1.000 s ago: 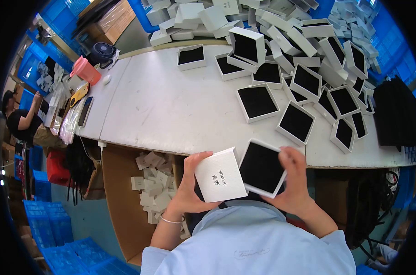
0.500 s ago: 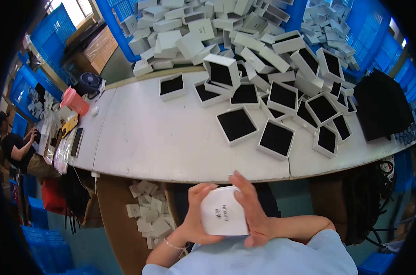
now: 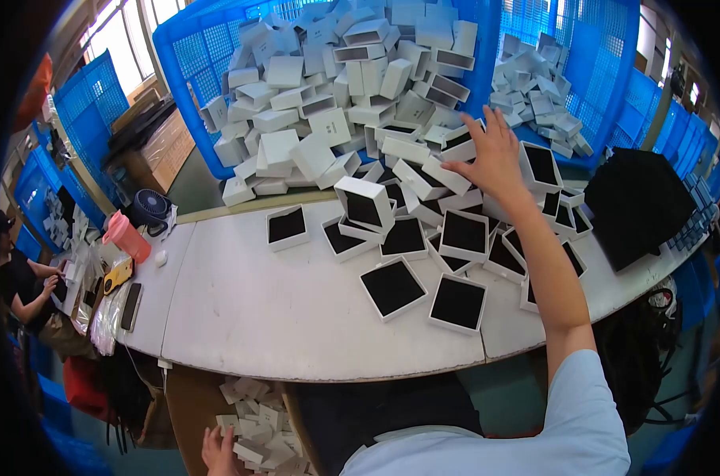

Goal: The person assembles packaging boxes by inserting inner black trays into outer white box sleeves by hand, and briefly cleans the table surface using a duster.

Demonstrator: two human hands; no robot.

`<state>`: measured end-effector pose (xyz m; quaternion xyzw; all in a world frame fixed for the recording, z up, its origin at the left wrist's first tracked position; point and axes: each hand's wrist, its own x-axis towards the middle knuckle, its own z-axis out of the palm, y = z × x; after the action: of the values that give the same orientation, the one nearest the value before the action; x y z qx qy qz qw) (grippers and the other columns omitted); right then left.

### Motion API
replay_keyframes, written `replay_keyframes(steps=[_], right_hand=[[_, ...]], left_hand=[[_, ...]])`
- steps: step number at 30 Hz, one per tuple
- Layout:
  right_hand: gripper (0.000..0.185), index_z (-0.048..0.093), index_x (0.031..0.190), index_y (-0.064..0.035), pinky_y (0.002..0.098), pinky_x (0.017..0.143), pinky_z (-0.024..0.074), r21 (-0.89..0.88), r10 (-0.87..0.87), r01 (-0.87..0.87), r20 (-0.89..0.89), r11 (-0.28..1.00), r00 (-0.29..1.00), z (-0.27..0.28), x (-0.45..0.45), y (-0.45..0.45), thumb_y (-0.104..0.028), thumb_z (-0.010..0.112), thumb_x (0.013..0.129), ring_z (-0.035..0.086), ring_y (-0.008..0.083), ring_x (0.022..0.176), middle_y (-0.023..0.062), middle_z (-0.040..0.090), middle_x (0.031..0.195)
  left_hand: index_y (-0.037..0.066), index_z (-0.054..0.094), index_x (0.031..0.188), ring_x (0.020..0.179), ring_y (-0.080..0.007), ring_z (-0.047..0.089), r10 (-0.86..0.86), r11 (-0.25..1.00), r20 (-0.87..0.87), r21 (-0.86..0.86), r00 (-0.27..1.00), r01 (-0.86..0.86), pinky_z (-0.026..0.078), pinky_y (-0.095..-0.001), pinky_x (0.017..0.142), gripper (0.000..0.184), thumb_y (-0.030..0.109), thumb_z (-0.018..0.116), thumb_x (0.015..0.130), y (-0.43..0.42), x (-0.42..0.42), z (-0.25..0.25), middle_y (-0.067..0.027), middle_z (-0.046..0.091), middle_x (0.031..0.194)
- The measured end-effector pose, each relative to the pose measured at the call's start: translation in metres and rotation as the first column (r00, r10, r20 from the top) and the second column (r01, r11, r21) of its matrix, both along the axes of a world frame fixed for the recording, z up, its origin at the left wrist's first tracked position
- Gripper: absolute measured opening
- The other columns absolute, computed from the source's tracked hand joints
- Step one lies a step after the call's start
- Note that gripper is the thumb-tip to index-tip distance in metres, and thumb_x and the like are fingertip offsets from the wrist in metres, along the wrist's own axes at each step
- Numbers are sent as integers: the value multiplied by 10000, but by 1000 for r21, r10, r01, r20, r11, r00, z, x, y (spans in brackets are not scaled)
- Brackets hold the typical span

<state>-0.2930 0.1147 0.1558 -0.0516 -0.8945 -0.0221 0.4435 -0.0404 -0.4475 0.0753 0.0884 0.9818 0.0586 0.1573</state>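
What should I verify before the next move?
1. Left hand at the carton of white boxes: ok.
2. Right hand at the black-lined trays: ok, fingers spread.
3. Right fingertips free of any tray: cannot tell.
4. Trays neatly laid out: not ok, many overlap or tilt.
5. Pink jug and phone apart from both hands: ok.
6. Bare worktop left of the trays: ok.

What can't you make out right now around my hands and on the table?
All in the head view:
- Left hand: wrist cut off by the bottom edge.
- Right hand: any contact with boxes is unclear, as it overlaps them.
- Carton: its bottom is hidden by small boxes.
- Print on white boxes behind the table: too small.
- Co-worker's hands: too small to tell what they touch.
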Motion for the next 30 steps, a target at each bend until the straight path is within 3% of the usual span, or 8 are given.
replay_keyframes(steps=[4, 7, 10, 13, 17, 21, 26, 30], right_hand=[[439, 600, 973, -52, 412, 896, 466, -307, 190, -68, 391, 949, 900, 12, 0, 15, -215, 794, 615, 544, 387, 1055, 230, 420, 1301], [333, 593, 896, -38, 427, 954, 422, -124, 322, -310, 97, 943, 942, -20, 31, -9, -111, 746, 610, 499, 409, 1109, 268, 426, 1283], [316, 568, 846, -27, 427, 1009, 381, -122, 498, -495, 3, 861, 867, -31, 76, -32, -69, 737, 582, 421, 431, 1212, 297, 419, 1296], [341, 549, 878, -38, 423, 1023, 374, -246, 600, -605, -106, 757, 793, -53, 123, -65, -88, 758, 614, 378, 423, 1262, 294, 338, 1375], [417, 564, 1024, -36, 425, 981, 413, -400, 811, -768, -93, 501, 578, -102, 161, -116, -87, 764, 662, 332, 425, 1299, 294, 268, 1417], [468, 541, 1079, -56, 443, 964, 399, -439, 857, -804, -130, 401, 498, -128, 176, -135, -85, 765, 669, 322, 410, 1303, 266, 206, 1450], [832, 374, 1316, -127, 467, 976, 335, -490, 853, -738, 20, 464, 522, -123, 170, -122, -198, 812, 612, 309, 389, 1293, 245, 149, 1470], [1043, 197, 1420, -57, 459, 1003, 306, -518, 856, -726, 23, 451, 516, -121, 176, -135, -252, 807, 596, 291, 377, 1291, 225, 190, 1435]], left_hand=[[65, 365, 1368, 1287, -385, 310, -26, 945, 77, 328, 997, -1, 298, -427, 1053, 875, 202, 816, 631, 22, -8, -19, -202, 347, 1386], [42, 430, 1325, 1204, -350, 439, -122, 861, 186, 509, 975, 11, 382, -392, 985, 717, 132, 776, 703, 45, -28, -30, -202, 461, 1298], [7, 489, 1267, 1159, -279, 505, -346, 661, -51, 695, 937, 282, 399, -355, 974, 572, 49, 728, 749, 98, -62, -18, -169, 530, 1244], [-18, 362, 1349, 1179, -282, 484, -177, 131, 194, 976, 965, -172, 384, -383, 1010, 549, 10, 603, 856, 149, -78, -36, -166, 493, 1283], [-7, 304, 1382, 1112, -254, 530, -320, -368, 308, 831, 896, -417, 442, -335, 943, 530, 116, 533, 920, 218, -101, -25, -149, 509, 1243], [-2, 336, 1368, 1033, -155, 558, -111, -39, 336, 939, 935, -342, 467, -253, 816, 534, 237, 540, 936, 230, -119, -44, -123, 529, 1199], [-66, 244, 1397, 1264, -300, 401, 239, 354, 88, 919, 967, -171, 314, -354, 1053, 631, 351, 443, 968, 238, -104, -34, -234, 374, 1390], [-75, 244, 1396, 1337, -333, 284, 168, 532, -85, 847, 982, -18, 192, -374, 1115, 643, 399, 371, 980, 234, -102, -29, -255, 276, 1438]])
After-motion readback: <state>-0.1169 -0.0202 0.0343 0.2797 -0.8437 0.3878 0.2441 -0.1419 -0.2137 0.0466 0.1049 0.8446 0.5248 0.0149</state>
